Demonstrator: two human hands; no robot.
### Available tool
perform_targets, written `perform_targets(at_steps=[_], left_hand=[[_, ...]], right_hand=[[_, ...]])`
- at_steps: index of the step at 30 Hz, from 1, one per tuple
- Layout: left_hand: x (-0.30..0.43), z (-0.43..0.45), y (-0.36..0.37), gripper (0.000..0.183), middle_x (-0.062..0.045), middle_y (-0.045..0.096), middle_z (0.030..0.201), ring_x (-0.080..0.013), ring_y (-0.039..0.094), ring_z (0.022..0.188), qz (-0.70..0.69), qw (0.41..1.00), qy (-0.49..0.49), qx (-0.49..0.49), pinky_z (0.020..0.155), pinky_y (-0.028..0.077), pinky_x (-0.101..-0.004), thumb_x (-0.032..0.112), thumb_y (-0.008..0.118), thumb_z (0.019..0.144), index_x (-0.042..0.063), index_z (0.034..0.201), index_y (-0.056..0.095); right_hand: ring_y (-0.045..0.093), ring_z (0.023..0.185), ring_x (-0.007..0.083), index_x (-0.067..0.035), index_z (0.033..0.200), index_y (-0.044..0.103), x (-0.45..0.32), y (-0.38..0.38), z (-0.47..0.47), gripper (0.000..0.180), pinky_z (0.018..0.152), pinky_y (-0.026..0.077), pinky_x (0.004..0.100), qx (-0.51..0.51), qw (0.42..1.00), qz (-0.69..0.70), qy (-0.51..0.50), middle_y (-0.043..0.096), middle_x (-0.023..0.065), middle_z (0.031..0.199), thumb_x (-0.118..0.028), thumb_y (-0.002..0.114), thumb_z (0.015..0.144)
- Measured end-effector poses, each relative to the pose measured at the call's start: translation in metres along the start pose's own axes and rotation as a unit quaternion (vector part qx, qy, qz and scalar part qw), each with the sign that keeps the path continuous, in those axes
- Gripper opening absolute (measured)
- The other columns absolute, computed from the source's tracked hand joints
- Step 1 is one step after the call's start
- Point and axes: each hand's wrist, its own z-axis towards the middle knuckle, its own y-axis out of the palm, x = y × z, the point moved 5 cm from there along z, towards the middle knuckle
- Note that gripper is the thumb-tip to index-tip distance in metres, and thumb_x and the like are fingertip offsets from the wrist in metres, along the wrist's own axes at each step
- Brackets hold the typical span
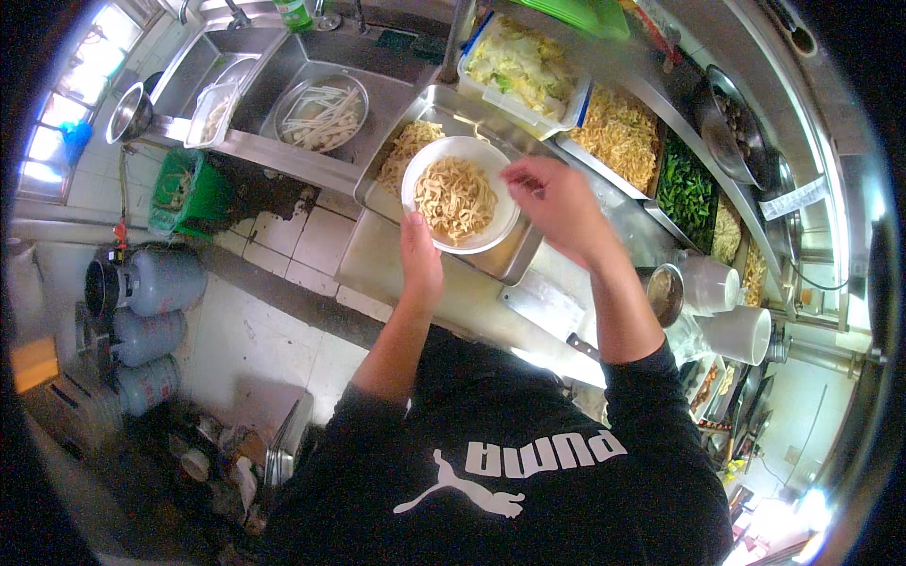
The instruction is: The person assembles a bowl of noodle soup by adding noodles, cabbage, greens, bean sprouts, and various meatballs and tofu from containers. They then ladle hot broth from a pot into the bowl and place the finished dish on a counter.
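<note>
In my left hand (422,258) I hold a round white plastic bowl (498,230) by its near left rim, with the thumb on the edge. Pale beige strips (455,198), like sliced tofu skin or noodles, lie in it. My right hand (548,194) is at the bowl's right rim, its fingers curled and slightly blurred; whether they touch the rim or hold anything is unclear. Under the bowl sits a rectangular steel tray (520,265) with more such strips (417,138) in its left part. A cleaver (543,304) lies just right of the tray, its handle hidden.
Cut cabbage fills a clear plastic tub (481,99) behind the tray. Steel trays of shredded food (619,134) and chopped greens (685,187) run to the right. A steel bowl (322,113) stands in the sink at left. Stacked plastic tubs (736,332) are at right, gas cylinders (166,279) at left.
</note>
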Motion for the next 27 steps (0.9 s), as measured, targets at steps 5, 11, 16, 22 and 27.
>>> perform_targets(at_steps=[5, 11, 16, 22, 27], left_hand=[[0.024, -0.013, 0.007, 0.048, -0.014, 0.050, 0.139, -0.0207, 0.050, 0.125, 0.182, 0.981, 0.068, -0.027, 0.106, 0.038, -0.0351, 0.024, 0.041, 0.104, -0.002, 0.144, 0.037], [0.043, -0.024, 0.009, 0.050, -0.015, 0.051, 0.137, -0.0212, 0.050, 0.124, 0.205, 0.975, 0.081, -0.032, 0.106, 0.038, -0.0347, 0.022, 0.043, 0.103, -0.002, 0.146, 0.036], [0.038, -0.025, 0.012, 0.048, -0.014, 0.053, 0.135, -0.0199, 0.050, 0.122, 0.167, 0.985, 0.021, -0.036, 0.105, 0.039, -0.0326, 0.024, 0.040, 0.105, -0.003, 0.144, 0.038], [0.038, -0.019, 0.017, 0.048, -0.013, 0.052, 0.136, -0.0192, 0.050, 0.122, 0.193, 0.981, -0.003, -0.022, 0.105, 0.038, -0.0325, 0.028, 0.036, 0.107, -0.002, 0.144, 0.039], [0.023, -0.011, 0.018, 0.049, -0.014, 0.049, 0.139, -0.0195, 0.050, 0.125, 0.163, 0.986, 0.001, -0.030, 0.107, 0.038, -0.0325, 0.031, 0.034, 0.108, -0.002, 0.144, 0.037]], right_hand=[[0.065, 0.093, 0.0329, -0.006, 0.100, 0.070, -0.015, 0.064, -0.009, 0.020, 0.080, 0.053, 0.0417, -0.102, 0.963, -0.186, -0.167, 0.067, 0.0152, 0.098, -0.004, 0.063, 0.082], [0.062, 0.102, 0.0331, -0.011, 0.105, 0.068, -0.036, 0.037, -0.015, 0.027, 0.085, 0.053, 0.0429, -0.008, 0.969, -0.160, -0.185, 0.063, 0.0123, 0.113, -0.009, 0.067, 0.078], [0.058, 0.110, 0.0333, -0.014, 0.113, 0.065, -0.017, 0.063, -0.003, 0.037, 0.088, 0.052, 0.0397, 0.008, 0.964, -0.210, -0.162, 0.056, 0.0121, 0.127, -0.009, 0.071, 0.077], [0.065, 0.092, 0.0270, -0.005, 0.099, 0.069, -0.010, 0.013, 0.005, 0.026, 0.083, 0.052, 0.0332, 0.011, 0.990, -0.010, -0.138, 0.066, 0.0115, 0.098, 0.005, 0.065, 0.076], [0.066, 0.092, 0.0181, -0.005, 0.102, 0.070, -0.033, -0.041, 0.000, 0.026, 0.081, 0.052, 0.0290, 0.074, 0.990, 0.083, -0.092, 0.070, 0.0094, 0.099, 0.006, 0.066, 0.079]])
